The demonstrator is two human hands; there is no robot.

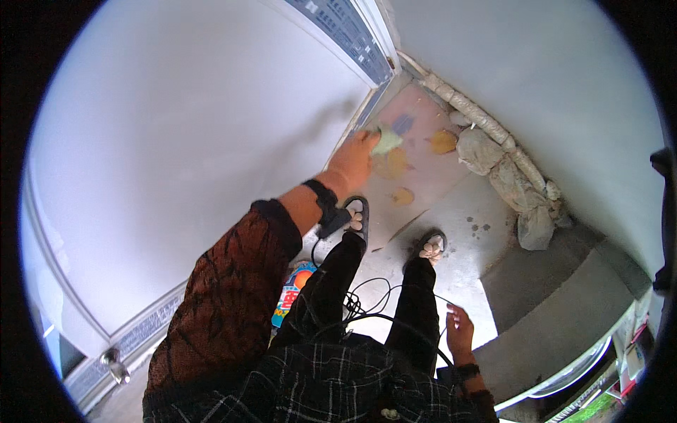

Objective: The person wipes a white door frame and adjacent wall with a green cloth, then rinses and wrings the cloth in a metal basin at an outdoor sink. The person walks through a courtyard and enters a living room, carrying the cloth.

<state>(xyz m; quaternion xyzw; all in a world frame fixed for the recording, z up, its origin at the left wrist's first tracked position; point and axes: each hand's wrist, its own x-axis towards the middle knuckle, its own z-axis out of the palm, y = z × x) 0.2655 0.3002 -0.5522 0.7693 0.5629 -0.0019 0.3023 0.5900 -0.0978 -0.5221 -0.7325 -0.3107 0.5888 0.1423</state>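
My left hand point(356, 161) is stretched forward beside a white door point(211, 141), closed around a pale green cloth point(386, 141). Motion blurs the cloth a little, and its edge hangs over the floor past my fingers. A black strap with a small dark device point(331, 218) sits on the left wrist. Down by my right leg, my right hand point(460, 335) hangs with loosely curled fingers that stand apart. A thin black cable point(377, 282) loops across my legs and passes close to those fingertips; I see nothing else at them.
Yellowish leaf-like shapes point(402, 196) lie on the floor ahead of my sandalled feet. A wrapped pipe point(486, 123) and grey sacks point(511, 182) line the right wall, near grey steps point(557, 324). A colourful package point(293, 292) stands by my left leg. The door has a metal knob point(116, 365).
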